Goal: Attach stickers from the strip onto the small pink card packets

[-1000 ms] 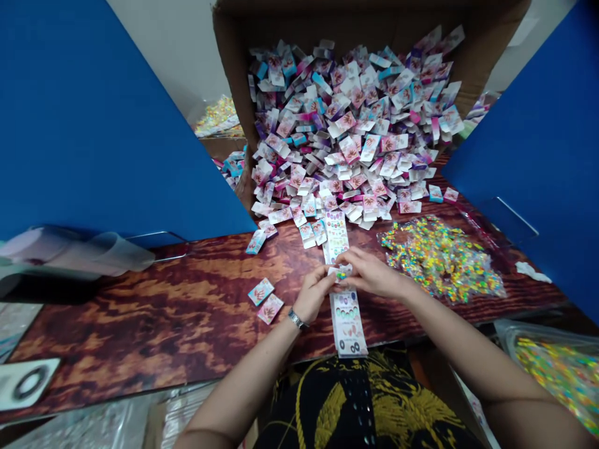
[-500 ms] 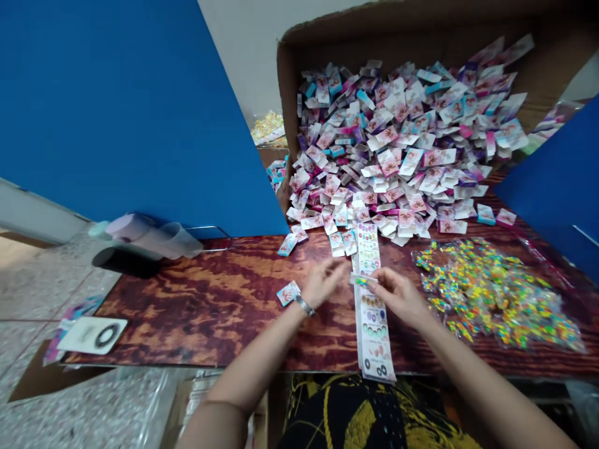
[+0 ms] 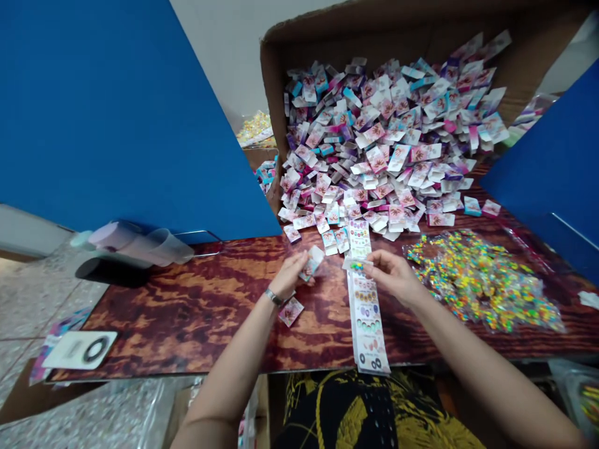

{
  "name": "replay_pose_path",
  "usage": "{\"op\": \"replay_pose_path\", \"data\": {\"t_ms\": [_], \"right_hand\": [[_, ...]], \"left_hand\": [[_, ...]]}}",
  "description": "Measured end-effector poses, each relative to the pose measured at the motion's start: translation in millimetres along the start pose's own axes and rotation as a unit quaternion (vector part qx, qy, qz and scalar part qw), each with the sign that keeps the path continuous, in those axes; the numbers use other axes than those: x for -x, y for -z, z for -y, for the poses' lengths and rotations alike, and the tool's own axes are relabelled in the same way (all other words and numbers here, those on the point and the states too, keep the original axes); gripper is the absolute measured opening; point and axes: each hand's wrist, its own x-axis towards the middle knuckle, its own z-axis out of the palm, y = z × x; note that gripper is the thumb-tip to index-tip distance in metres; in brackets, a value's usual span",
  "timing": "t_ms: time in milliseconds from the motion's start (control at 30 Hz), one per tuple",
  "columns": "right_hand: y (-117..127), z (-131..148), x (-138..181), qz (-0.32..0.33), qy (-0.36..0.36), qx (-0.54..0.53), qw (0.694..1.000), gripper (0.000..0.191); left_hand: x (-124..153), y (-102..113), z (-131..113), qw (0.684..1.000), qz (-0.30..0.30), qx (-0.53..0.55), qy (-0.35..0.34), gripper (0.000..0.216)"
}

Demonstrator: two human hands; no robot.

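Note:
My left hand (image 3: 289, 275) is closed on a small printed carton (image 3: 312, 262), white with blue, raised over the table. Beneath that hand lies another small carton (image 3: 291, 312), pinkish on top. My right hand (image 3: 392, 274) pinches a small clear packet (image 3: 356, 265) with green and yellow bits inside. The packet is above a long printed strip (image 3: 370, 324) with rows of coloured pictures, which runs from the carton pile toward the table's front edge.
A big cardboard box (image 3: 271, 81) lies on its side, spilling a heap of small cartons (image 3: 374, 149). On the right is a pile of clear packets with colourful bits (image 3: 486, 280). Cups (image 3: 168, 246) and a white phone-like object (image 3: 80, 350) are at the left. Blue panels (image 3: 116, 112) flank the table.
My left hand has moved left, away from the packet, and now holds a small carton. A blue carton at the heap's front left is gone. My right hand still pinches the packet.

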Motion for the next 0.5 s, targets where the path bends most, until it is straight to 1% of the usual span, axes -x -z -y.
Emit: {"op": "replay_pose_path", "data": {"t_ms": [33,100,133,167,233,300,367,433,467,500], "right_hand": [[0,2,-4,0.018,-0.002,-0.008,1.000,0.020],[-2,3,-10,0.056,-0.011,-0.012,0.998,0.021],[-2,3,-12,0.070,-0.015,-0.009,0.997,0.022],[-2,3,-13,0.079,-0.019,-0.003,0.997,0.023],[-2,4,-13,0.089,-0.021,0.021,0.996,0.024],[-1,11,-11,0.094,-0.017,0.074,0.993,0.023],[0,22,-9,0.098,-0.004,0.148,0.984,0.019],[-1,34,-8,0.106,0.020,0.214,0.971,0.015],[-1,38,-8,0.117,0.030,0.226,0.967,0.013],[-2,40,-8,0.131,0.033,0.219,0.966,0.012]], "left_hand": [[8,-9,-5,0.994,0.042,0.100,0.006,0.059],[21,-24,-16,0.956,0.103,0.275,0.026,0.060],[26,-29,-21,0.935,0.117,0.332,0.036,0.059],[30,-33,-25,0.926,0.119,0.357,0.041,0.057],[34,-37,-32,0.926,0.112,0.358,0.038,0.054],[36,-37,-38,0.942,0.105,0.317,0.017,0.053],[36,-34,-43,0.965,0.080,0.247,-0.030,0.052],[35,-32,-47,0.980,0.054,0.167,-0.092,0.051],[34,-32,-49,0.982,0.054,0.135,-0.117,0.050],[33,-32,-50,0.982,0.066,0.113,-0.135,0.049]]}}
